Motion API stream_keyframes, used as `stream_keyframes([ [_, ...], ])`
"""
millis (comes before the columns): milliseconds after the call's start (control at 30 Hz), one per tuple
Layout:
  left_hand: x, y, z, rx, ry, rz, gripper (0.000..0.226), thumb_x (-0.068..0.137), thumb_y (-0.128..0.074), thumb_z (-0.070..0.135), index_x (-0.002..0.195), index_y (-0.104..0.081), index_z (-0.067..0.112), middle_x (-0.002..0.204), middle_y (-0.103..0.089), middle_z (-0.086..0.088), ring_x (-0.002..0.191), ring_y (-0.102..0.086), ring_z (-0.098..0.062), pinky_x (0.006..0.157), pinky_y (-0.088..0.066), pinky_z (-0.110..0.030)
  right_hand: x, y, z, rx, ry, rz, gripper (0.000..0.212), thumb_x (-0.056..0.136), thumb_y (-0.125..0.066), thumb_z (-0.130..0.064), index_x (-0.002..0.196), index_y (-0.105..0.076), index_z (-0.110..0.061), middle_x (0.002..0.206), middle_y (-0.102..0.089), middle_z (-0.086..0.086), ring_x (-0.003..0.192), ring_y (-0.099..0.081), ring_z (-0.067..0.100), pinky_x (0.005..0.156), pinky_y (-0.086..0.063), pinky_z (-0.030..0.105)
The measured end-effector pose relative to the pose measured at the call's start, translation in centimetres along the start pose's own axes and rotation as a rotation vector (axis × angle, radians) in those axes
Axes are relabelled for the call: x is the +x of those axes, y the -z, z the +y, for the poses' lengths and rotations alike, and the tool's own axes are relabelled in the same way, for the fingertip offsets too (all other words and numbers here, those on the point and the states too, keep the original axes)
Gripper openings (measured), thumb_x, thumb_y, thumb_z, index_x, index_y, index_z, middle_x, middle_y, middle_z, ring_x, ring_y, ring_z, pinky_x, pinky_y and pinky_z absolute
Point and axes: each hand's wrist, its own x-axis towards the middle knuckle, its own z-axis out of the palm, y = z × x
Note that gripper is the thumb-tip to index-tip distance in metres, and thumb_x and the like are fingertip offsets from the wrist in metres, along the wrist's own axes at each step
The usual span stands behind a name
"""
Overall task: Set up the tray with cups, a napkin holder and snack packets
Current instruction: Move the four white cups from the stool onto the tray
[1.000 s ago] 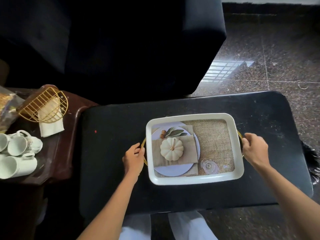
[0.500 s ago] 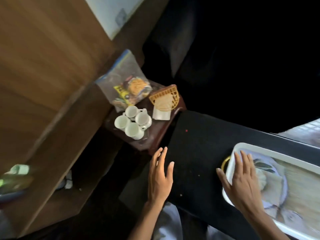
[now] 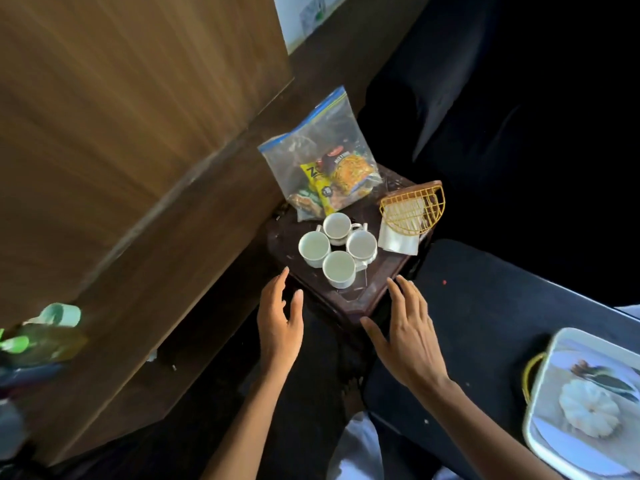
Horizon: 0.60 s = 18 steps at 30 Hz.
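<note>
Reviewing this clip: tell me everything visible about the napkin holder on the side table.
The napkin holder is a fan-shaped rack of gold-yellow wire with a brown wooden-looking base. It lies tipped over at the far right corner of the dark side table, partly overhanging the edge. White napkins sit inside it and spill out from its lower side onto the table. It lies right of the four white cups and neither hand touches it.
</note>
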Motion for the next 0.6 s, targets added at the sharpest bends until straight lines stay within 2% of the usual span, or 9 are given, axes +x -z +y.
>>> stream_keyframes([
  [67,1.8,-0.1,-0.6,0.001,-0.005,-0.027,0.039,0.100,-0.059,0.011,0.139,-0.057,0.011,0.135,-0.060,-0.008,0.115,-0.062,-0.018,0.087,-0.050,-0.014,1.4,-1.2,-1.3,0.044,0.007,-0.006,0.074,0.093,-0.051,-0.055,0.152,-0.025,-0.018,0.157,-0.029,0.005,0.146,-0.026,0.024,0.112,-0.038,0.040],
  [133,3.1,-0.8,-1.0,-0.011,0.015,-0.040,0.033,0.100,-0.059,0.011,0.133,-0.062,0.012,0.125,-0.065,-0.006,0.101,-0.063,-0.010,0.076,-0.048,-0.005,2.9,-2.5,-2.2,0.129,-0.009,0.003,0.069,0.093,-0.058,-0.045,0.149,-0.030,-0.017,0.151,-0.035,0.004,0.140,-0.032,0.022,0.111,-0.039,0.037],
  [200,3.6,-2.0,-1.2,-0.045,0.081,-0.053,0.027,0.100,-0.060,0.012,0.126,-0.066,0.012,0.119,-0.069,-0.005,0.095,-0.063,-0.003,0.072,-0.047,-0.002,4.3,-3.6,-2.7,0.225,-0.070,0.018,0.063,0.092,-0.064,-0.033,0.145,-0.035,-0.016,0.146,-0.039,0.004,0.134,-0.035,0.020,0.110,-0.041,0.037],
  [300,3.4,-4.2,-1.3,-0.124,0.229,-0.044,0.022,0.100,-0.060,0.014,0.120,-0.068,0.010,0.113,-0.073,-0.005,0.095,-0.066,-0.010,0.068,-0.045,0.001,6.2,-4.9,-2.6,0.284,-0.134,0.025,0.058,0.094,-0.062,-0.029,0.144,-0.037,-0.014,0.143,-0.041,0.007,0.131,-0.036,0.020,0.108,-0.042,0.036],
  [367,3.3,-5.4,-1.4,-0.181,0.316,-0.017,0.022,0.100,-0.061,0.016,0.119,-0.069,0.008,0.110,-0.073,-0.005,0.095,-0.067,-0.011,0.066,-0.045,0.002,7.0,-5.5,-2.3,0.260,-0.135,0.034,0.054,0.095,-0.060,-0.029,0.143,-0.038,-0.016,0.141,-0.042,0.007,0.130,-0.038,0.021,0.104,-0.042,0.036],
  [433,3.2,-6.3,-1.4,-0.224,0.375,0.000,0.023,0.099,-0.062,0.018,0.118,-0.070,0.007,0.108,-0.073,-0.003,0.092,-0.065,-0.005,0.066,-0.045,0.002,7.6,-5.9,-1.7,0.215,-0.122,0.052,0.051,0.094,-0.062,-0.019,0.140,-0.041,-0.018,0.139,-0.044,0.006,0.128,-0.040,0.022,0.101,-0.045,0.036],
  [500,3.0,-7.1,-1.5,-0.251,0.412,-0.004,0.022,0.099,-0.062,0.020,0.115,-0.071,0.008,0.106,-0.073,-0.002,0.092,-0.065,-0.004,0.066,-0.045,0.002,7.9,-6.2,-1.2,0.173,-0.100,0.068,0.049,0.092,-0.061,-0.011,0.137,-0.043,-0.019,0.136,-0.046,0.005,0.124,-0.041,0.021,0.098,-0.047,0.035],
  [600,2.7,-7.8,-1.5,-0.268,0.428,-0.008,0.023,0.099,-0.062,0.023,0.116,-0.072,0.009,0.107,-0.074,-0.001,0.096,-0.066,-0.007,0.065,-0.045,0.003,8.1,-6.4,-0.7,0.125,-0.071,0.081,0.044,0.092,-0.061,-0.009,0.132,-0.046,-0.020,0.132,-0.049,0.003,0.118,-0.044,0.021,0.092,-0.048,0.032],
])
